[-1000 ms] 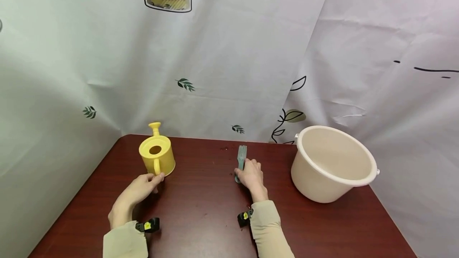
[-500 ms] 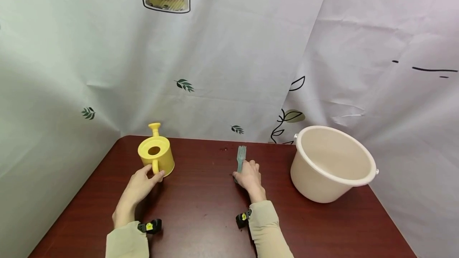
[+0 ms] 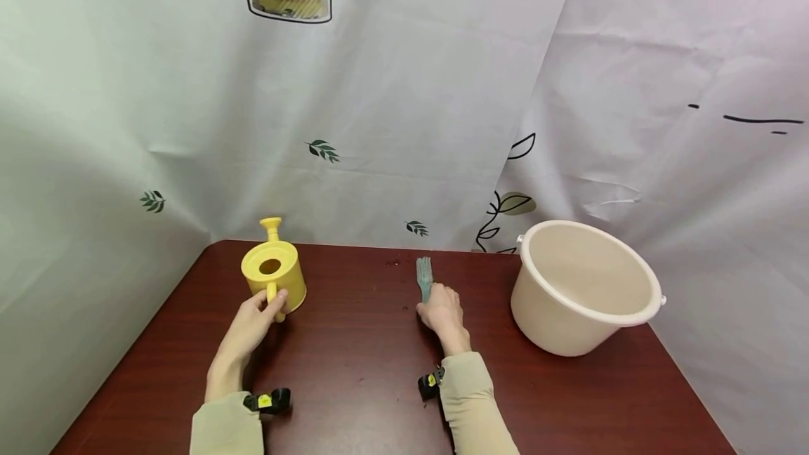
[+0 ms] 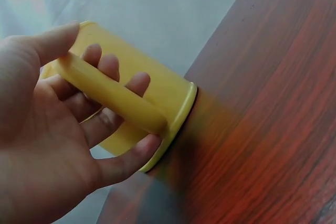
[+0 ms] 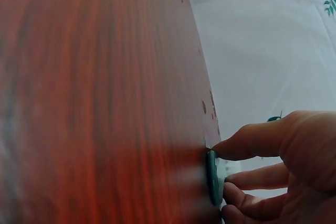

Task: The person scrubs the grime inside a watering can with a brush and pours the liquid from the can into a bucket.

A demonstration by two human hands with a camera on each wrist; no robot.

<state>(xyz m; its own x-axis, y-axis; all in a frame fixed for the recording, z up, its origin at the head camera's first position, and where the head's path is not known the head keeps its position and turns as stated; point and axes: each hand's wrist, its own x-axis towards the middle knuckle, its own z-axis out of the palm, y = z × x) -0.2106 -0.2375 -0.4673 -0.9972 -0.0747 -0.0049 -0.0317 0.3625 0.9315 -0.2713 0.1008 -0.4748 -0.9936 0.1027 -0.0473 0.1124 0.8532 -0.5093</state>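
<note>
A small yellow watering can [image 3: 292,281] stands at the back left of the table, its spout pointing away. My left hand [image 3: 243,328] holds it by the handle. In the left wrist view the fingers pass behind the yellow handle [image 4: 110,92] and the thumb lies at its upper end. Right of the middle, a blue-green fork [image 3: 424,276] has its tines pointing to the back edge. My right hand [image 3: 444,313] pinches its handle, which is mostly hidden in the head view. The right wrist view shows the rounded handle end [image 5: 212,177] at the thumb tip, close over the table.
A large cream bucket [image 3: 556,328] stands on the right of the dark red-brown table [image 3: 354,399]. Behind the table hangs a white sheet [image 3: 404,90] with leaf prints. Small dark spots mark the tabletop near the back edge.
My left hand has moved up from the handle's lower end, and its fingers have slipped into the handle and round it. The right hand has covered the fork's handle end. The watering can stays put.
</note>
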